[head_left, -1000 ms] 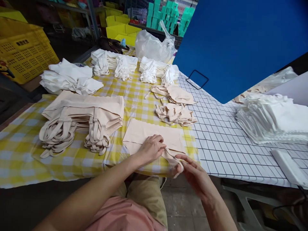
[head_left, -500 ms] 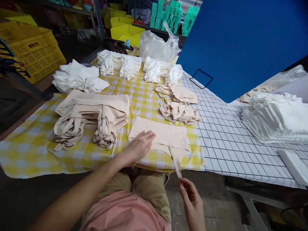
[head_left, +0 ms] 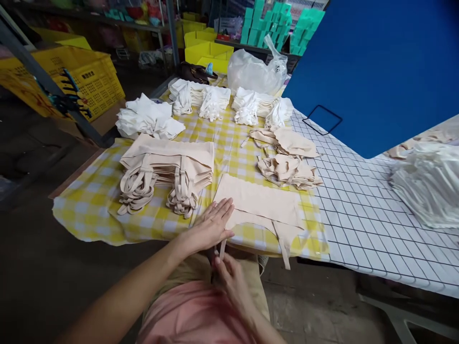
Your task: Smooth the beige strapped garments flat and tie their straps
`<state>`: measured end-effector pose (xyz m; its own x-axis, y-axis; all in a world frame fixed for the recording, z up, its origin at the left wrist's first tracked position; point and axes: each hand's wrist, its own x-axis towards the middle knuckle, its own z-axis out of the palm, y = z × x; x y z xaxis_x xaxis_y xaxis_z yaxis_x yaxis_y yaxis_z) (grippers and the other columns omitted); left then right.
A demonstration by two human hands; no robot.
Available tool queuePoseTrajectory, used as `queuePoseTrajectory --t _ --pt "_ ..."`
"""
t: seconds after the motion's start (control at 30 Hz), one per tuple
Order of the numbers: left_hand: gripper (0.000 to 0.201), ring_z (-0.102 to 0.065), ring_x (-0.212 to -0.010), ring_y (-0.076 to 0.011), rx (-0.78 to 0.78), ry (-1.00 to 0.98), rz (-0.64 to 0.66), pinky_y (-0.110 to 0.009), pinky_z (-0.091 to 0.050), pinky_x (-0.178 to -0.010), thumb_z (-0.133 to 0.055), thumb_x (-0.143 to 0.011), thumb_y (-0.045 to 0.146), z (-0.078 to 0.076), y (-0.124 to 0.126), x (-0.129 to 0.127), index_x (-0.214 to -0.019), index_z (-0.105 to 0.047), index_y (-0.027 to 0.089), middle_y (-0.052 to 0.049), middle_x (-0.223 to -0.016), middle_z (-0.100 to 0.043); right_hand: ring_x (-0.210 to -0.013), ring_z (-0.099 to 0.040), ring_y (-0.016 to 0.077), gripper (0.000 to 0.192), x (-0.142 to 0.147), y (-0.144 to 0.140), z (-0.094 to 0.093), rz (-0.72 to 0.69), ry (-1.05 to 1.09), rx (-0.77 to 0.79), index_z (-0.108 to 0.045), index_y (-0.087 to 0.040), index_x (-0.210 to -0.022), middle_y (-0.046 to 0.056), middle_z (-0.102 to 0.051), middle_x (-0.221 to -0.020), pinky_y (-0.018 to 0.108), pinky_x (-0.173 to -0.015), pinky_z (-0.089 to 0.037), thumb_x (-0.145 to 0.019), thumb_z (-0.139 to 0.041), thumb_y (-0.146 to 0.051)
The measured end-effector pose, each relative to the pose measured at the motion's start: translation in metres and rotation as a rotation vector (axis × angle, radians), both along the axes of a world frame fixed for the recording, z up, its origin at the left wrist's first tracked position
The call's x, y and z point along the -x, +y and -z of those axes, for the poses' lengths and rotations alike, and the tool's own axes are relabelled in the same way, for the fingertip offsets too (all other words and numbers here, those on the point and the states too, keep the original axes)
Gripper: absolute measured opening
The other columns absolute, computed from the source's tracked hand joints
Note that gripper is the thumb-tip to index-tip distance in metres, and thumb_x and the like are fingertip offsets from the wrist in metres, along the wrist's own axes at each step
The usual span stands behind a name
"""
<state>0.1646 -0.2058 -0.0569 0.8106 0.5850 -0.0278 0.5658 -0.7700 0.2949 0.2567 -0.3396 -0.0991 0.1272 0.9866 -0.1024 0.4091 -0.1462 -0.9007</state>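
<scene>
A beige camisole top (head_left: 263, 200) lies flat near the table's front edge, its straps toward me. My left hand (head_left: 211, 224) rests on its left side, fingers stretched out. Below the edge, my right hand (head_left: 231, 277) pinches the left strap (head_left: 223, 249) between thumb and fingers. The right strap (head_left: 284, 248) hangs loose over the edge. To the left sits a stack of folded beige tops (head_left: 168, 157), with looped straps bunched in two bundles at its front. Crumpled beige tops (head_left: 289, 169) lie just behind the flat one.
Folded white tops (head_left: 201, 98) and a crumpled white pile (head_left: 147, 117) lie farther back, before a clear plastic bag (head_left: 256, 71). A large blue board (head_left: 373, 71) overhangs the right side. White garments (head_left: 430, 184) are stacked at the far right. A yellow crate (head_left: 96, 79) stands left.
My right hand has let go of the right strap and moved left to the left strap. My left hand stays on the top. The view has shifted left.
</scene>
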Motion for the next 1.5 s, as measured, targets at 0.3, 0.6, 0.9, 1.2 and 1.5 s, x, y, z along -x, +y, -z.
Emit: queuePoseTrajectory --t 0.3,0.6,0.9,1.2,1.5 --pt "0.064 -0.008 -0.139 -0.0211 0.015 0.038 -0.012 -0.038 -0.012 -0.112 -0.041 -0.089 0.039 -0.001 -0.001 -0.001 -0.141 -0.019 0.007 -0.014 -0.15 -0.012 -0.059 -0.051 0.0136 0.038 -0.07 -0.03 -0.1 -0.325 -0.356 0.108 -0.05 -0.019 -0.06 0.002 -0.056 -0.06 0.023 -0.059 -0.039 -0.091 -0.038 -0.037" --pt "0.064 -0.01 -0.139 -0.0212 0.02 -0.027 -0.02 -0.04 -0.015 -0.112 -0.042 -0.089 0.041 0.002 -0.001 -0.002 -0.141 -0.02 0.01 -0.013 -0.149 -0.015 -0.054 -0.051 0.0146 0.028 -0.108 0.012 -0.152 0.059 0.275 0.17 -0.064 -0.02 -0.074 0.002 -0.056 -0.055 0.025 -0.051 -0.044 -0.076 -0.058 -0.047" --pt "0.06 -0.01 -0.139 -0.0201 0.047 -0.022 -0.032 -0.039 -0.015 -0.112 -0.043 -0.088 0.031 -0.005 -0.003 -0.002 -0.14 -0.022 0.01 -0.013 -0.149 -0.016 -0.083 -0.064 0.0248 0.036 -0.109 0.047 -0.141 0.214 0.521 0.12 -0.068 -0.021 -0.093 0.013 -0.07 -0.097 0.035 -0.066 -0.05 -0.063 -0.072 -0.04" --pt "0.056 -0.017 -0.138 -0.022 0.129 -0.091 -0.049 -0.042 -0.018 -0.111 -0.048 -0.085 0.025 -0.009 -0.002 -0.005 -0.137 -0.03 0.012 -0.014 -0.148 -0.023 -0.063 -0.05 0.0156 0.033 -0.112 0.056 -0.141 0.162 0.072 -0.03 -0.066 -0.019 -0.076 0.004 -0.056 -0.07 0.027 -0.056 -0.043 -0.076 -0.058 -0.051" --pt "0.022 -0.057 -0.081 -0.0139 0.423 -0.566 -0.11 -0.026 -0.041 -0.082 -0.039 -0.09 0.022 -0.071 -0.008 -0.028 -0.084 -0.06 0.017 -0.002 -0.085 -0.065 -0.06 -0.053 0.0153 0.039 -0.092 0.063 -0.13 -0.137 -0.135 0.06 -0.055 -0.019 -0.062 0.002 -0.059 -0.06 0.025 -0.058 -0.042 -0.082 -0.045 -0.051"
